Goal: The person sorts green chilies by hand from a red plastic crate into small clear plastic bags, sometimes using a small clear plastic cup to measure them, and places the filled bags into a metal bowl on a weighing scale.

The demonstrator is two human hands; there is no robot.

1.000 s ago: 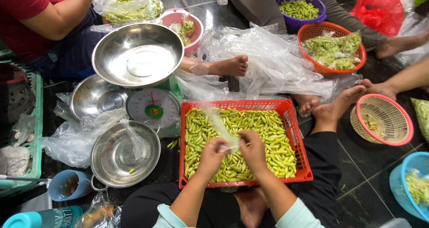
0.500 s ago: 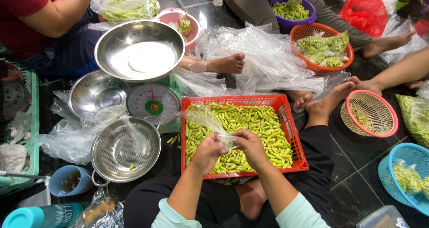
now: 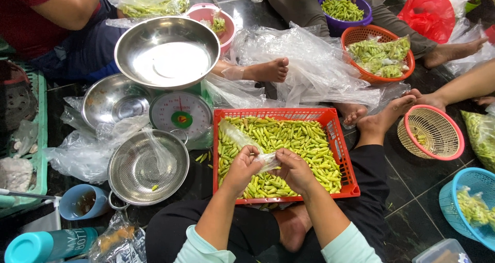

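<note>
The floor (image 3: pixel 412 216) is dark glossy tile, and people sit on it around the work; bare feet and legs come in from the far side and the right. Loose clear plastic sheets (image 3: pixel 304 62) lie crumpled across the far middle and at the left.

A red crate (image 3: pixel 337 139) sits on the floor just ahead of the person's lap, filled with green chillies (image 3: pixel 299 144). Both hands meet over its near half. The left hand (image 3: pixel 241 167) and the right hand (image 3: pixel 294 170) each pinch one small clear bag (image 3: pixel 245 142), which runs up and to the left from the fingers and lies over the chillies; both grips are clenched on it.

Left of the crate stands a scale (image 3: pixel 180 113) with a round white dial, green at its centre, and a wide steel pan (image 3: pixel 167 52) on top. A steel bowl (image 3: pixel 111 100) lies left of the scale, and a steel colander (image 3: pixel 147 167) nearer, touching the scale's foot. A blue cup (image 3: pixel 82 202) and a teal bottle (image 3: pixel 49 245) lie at the near left.

Far right of the crate are an orange basket (image 3: pixel 381 54) of bagged chillies and a purple bowl (image 3: pixel 343 8) of chillies. At the right, a pink-rimmed basket (image 3: pixel 432 131) and a blue basket (image 3: pixel 472 206) stand apart from the crate, with bare tile between.
</note>
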